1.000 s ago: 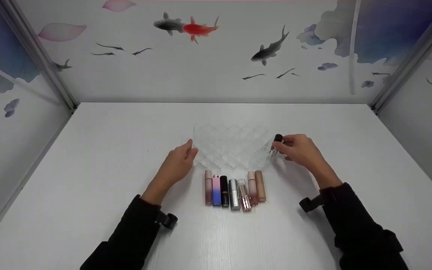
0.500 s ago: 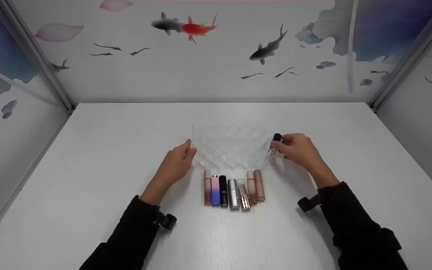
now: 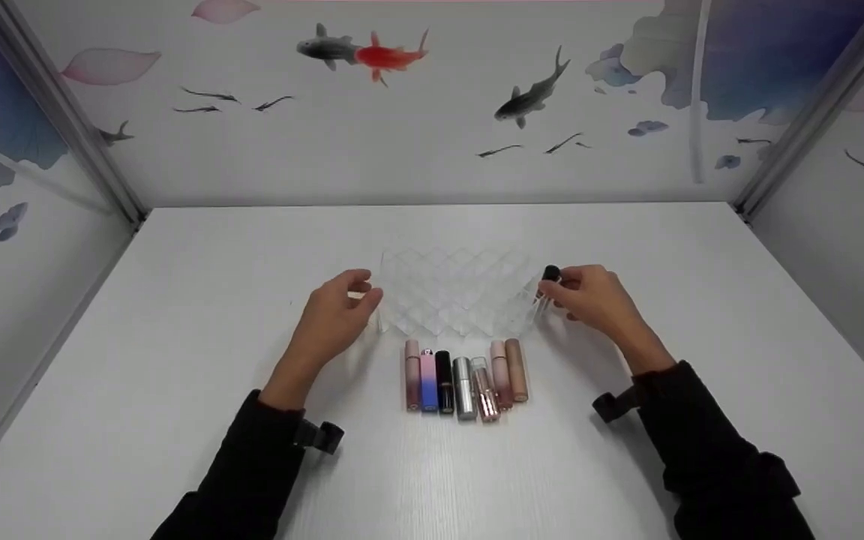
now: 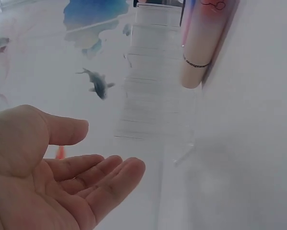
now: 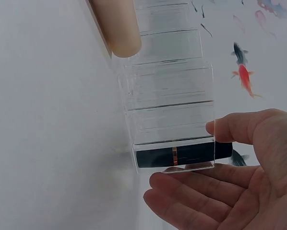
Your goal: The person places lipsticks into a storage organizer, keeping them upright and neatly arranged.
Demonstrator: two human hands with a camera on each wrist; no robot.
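Centrally, toward worktop [image 3: 177, 337]'s far edge: clear plastic organizer [image 3: 454, 292], diamond-patterned; copper-banded black tube [image 5: 196, 154] inside right-end slot, right hand [image 3: 589, 295] pinching that end; left hand [image 3: 333, 315] spread, just beside left end.

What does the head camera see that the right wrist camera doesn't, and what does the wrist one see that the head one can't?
Only the head view: the left hand, the silver tube and the black sleeves.
Only the right wrist view: the palm of the right hand.
Both: the black tube, the clear organizer, the tan tube and the red fish.
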